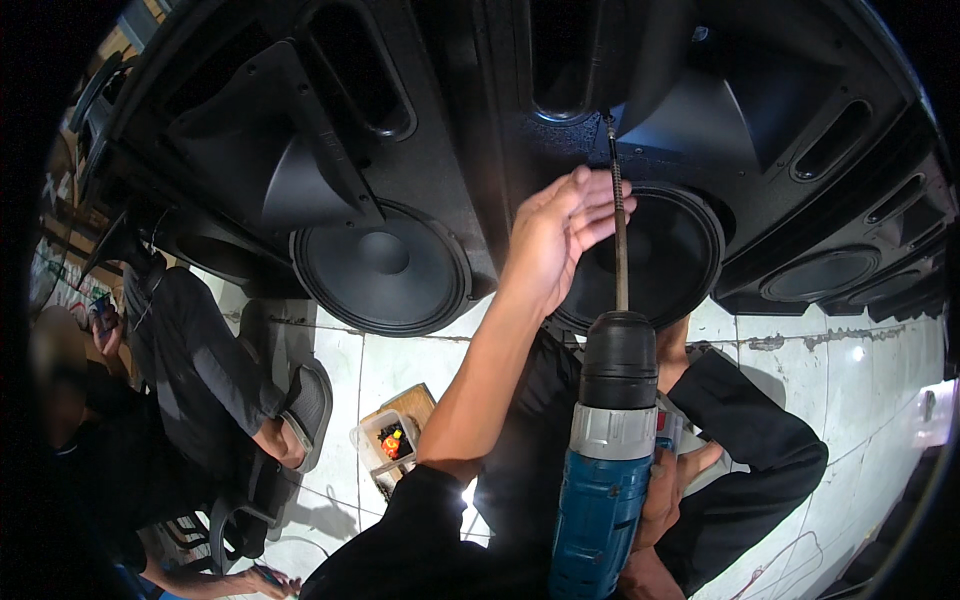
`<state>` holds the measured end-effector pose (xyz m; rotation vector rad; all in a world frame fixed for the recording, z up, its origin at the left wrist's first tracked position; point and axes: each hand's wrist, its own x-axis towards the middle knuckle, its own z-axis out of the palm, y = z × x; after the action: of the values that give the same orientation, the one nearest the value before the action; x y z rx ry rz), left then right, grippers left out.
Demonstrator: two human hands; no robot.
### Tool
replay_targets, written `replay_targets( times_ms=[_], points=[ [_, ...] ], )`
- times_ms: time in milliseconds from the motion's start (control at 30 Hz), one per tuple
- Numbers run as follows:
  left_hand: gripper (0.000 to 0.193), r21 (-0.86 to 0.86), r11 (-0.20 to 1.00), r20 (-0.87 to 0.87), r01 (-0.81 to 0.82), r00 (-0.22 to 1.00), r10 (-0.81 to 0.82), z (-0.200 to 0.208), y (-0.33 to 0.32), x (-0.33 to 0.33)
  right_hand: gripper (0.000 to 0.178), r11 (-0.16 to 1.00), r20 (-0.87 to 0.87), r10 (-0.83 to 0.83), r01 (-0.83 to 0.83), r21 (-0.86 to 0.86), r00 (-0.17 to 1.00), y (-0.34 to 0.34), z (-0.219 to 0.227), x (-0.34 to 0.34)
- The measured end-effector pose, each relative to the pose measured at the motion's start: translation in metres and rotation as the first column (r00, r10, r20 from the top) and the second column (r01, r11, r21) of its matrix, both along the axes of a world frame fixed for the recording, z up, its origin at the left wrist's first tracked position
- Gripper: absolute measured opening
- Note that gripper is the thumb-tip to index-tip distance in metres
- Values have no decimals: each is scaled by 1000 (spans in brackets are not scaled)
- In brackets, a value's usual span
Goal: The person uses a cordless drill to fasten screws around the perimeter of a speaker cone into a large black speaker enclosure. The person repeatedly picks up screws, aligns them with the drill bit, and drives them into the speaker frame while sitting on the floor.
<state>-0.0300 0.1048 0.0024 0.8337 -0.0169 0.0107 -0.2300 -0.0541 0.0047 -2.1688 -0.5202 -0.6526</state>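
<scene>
My right hand grips a blue and black cordless drill, partly hidden behind its body. A long thin driver bit runs forward from the chuck. Its tip meets the front panel of a black speaker cabinet, close to the corner of a horn flare. My left hand is beside the shaft, fingers stretched out behind it and not wrapped round it. Under that hand lies a round black woofer, partly covered by the hand and bit.
Another woofer sits in the neighbouring cabinet at left. On the tiled floor stands a clear plastic tub with small dark and coloured parts. A seated co-worker in dark trousers is at left. More speaker cabinets line the right.
</scene>
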Motion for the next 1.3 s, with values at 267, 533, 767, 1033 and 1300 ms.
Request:
replay_targets(
  times_ms=[267, 533, 767, 1033, 1300],
  points=[
    [40, -300, 951, -83, 78, 991, -107, -34, -8, 0, 45, 998, -63, -46, 43, -40, 997, 0, 4, -3],
    [14, -512, 854, -69, 94, 986, -150, -34, -11, 7, 43, 999, -69, -49, 49, -2, 996, 3, 10, 0],
    [19, -474, 875, -72, 100, 986, -152, -33, -14, 7, 46, 998, -75, -56, 57, 2, 996, 0, -1, 0],
    [21, -413, 905, -51, 105, 989, -138, -34, -19, 8, 59, 988, 83, 4, 9, -154, 997, -6, 21, 16],
    [38, -225, 969, -77, 104, 989, -125, -34, 6, -36, 35, 982, -35, 58, -63, -178, 998, -31, 42, 6]
  ],
)
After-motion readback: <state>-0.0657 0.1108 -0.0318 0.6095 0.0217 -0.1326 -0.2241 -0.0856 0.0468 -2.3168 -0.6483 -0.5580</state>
